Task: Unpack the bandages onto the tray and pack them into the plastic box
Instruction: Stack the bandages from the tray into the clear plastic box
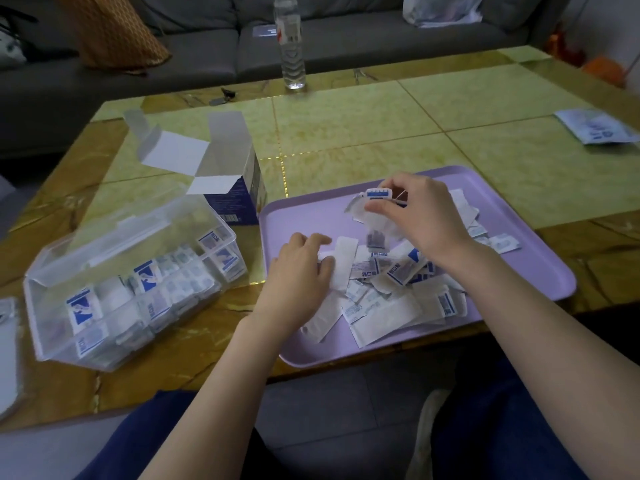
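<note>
A lilac tray (pixel 540 271) lies at the table's near edge with a heap of white-and-blue wrapped bandages (pixel 388 299) on it. My right hand (pixel 426 216) hovers over the middle of the tray and pinches a clear plastic bag (pixel 372 209) with a blue-topped label; small packets seem to drop from it. My left hand (pixel 301 271) rests on the heap's left side, fingers curled over flat bandages. To the left stands the clear plastic box (pixel 131 289), lid open, holding several rows of bandage packets.
An opened blue-and-white cardboard carton (pixel 232 188) stands behind the box. A water bottle (pixel 292 43) is at the table's far edge, a flat packet (pixel 599 128) at the far right. A grey sofa lies beyond; my knees are under the near edge.
</note>
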The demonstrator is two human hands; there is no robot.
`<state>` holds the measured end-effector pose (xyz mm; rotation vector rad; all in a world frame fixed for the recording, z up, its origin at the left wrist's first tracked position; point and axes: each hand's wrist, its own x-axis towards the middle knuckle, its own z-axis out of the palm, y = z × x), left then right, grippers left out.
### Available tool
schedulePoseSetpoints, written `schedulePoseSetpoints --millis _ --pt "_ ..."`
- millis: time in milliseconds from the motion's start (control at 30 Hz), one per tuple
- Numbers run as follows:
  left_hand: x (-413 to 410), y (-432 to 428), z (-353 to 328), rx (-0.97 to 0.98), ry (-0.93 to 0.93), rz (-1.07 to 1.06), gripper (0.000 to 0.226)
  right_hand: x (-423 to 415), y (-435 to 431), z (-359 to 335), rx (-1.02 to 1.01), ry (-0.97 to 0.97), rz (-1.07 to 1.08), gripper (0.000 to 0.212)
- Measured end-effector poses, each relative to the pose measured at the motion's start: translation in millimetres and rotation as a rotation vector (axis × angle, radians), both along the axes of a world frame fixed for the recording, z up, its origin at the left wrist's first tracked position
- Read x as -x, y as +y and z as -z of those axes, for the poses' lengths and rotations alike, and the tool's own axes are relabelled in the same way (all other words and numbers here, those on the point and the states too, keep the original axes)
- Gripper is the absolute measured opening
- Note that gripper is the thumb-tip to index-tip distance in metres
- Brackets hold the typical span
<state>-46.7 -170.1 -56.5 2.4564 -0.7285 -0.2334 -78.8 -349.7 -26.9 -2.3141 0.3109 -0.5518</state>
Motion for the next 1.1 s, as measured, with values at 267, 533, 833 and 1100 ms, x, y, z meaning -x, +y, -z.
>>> schedulePoseSetpoints --millis 267,533,833,1100 --pt "1 2 -2 0.258 -0.106 0.024 0.040 -2 35 18 0.036 0.115 -0.382 0.008" --pt "-6 9 8 0.154 -0.178 -0.038 0.004 1 31 28 0.260 0.373 -0.370 0.030" --pt "-6 9 5 0.294 -0.176 -0.072 0.007 8 39 25 0.375 0.280 -0.399 0.032" --pt "-2 9 9 0.159 -0.028 -0.074 0.035 7 38 32 0.197 0.297 -0.398 0.049"
